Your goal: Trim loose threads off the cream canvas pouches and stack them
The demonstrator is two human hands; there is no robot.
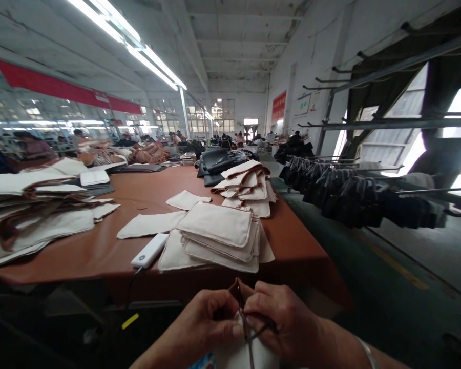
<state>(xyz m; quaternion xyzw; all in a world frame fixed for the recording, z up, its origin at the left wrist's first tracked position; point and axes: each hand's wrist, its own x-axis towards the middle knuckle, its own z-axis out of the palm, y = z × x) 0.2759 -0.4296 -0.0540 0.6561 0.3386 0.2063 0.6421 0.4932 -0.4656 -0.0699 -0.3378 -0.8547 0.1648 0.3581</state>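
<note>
the person's left hand (205,320) and right hand (288,318) meet just in front of the near edge of the brown desk (149,189), with a cream cloth piece (263,356) between them. the piece has brown trim (249,353) running down its middle toward the person, and its brown top end pokes up between the two hands. the left fingers (225,328) are closed on the left side of the trim, thumb lying over the cream cloth. the right fingers (259,302) are closed on the other side, bunched close to the left ones. a short dark strip (267,326) shows at the right fingers, too blurred to name. a pale bracelet (367,353) circles the right wrist.

beyond the hands, a stack of cream pieces (217,223) lies on the desk, with a white device (149,251) just left of it, its cord hanging over the edge. another cream pile (249,187) sits behind the stack, near a black bundle (213,164). a larger heap (42,220) spreads across the left end. on the right, dark goods (338,200) hang from a metal rack (369,123).
</note>
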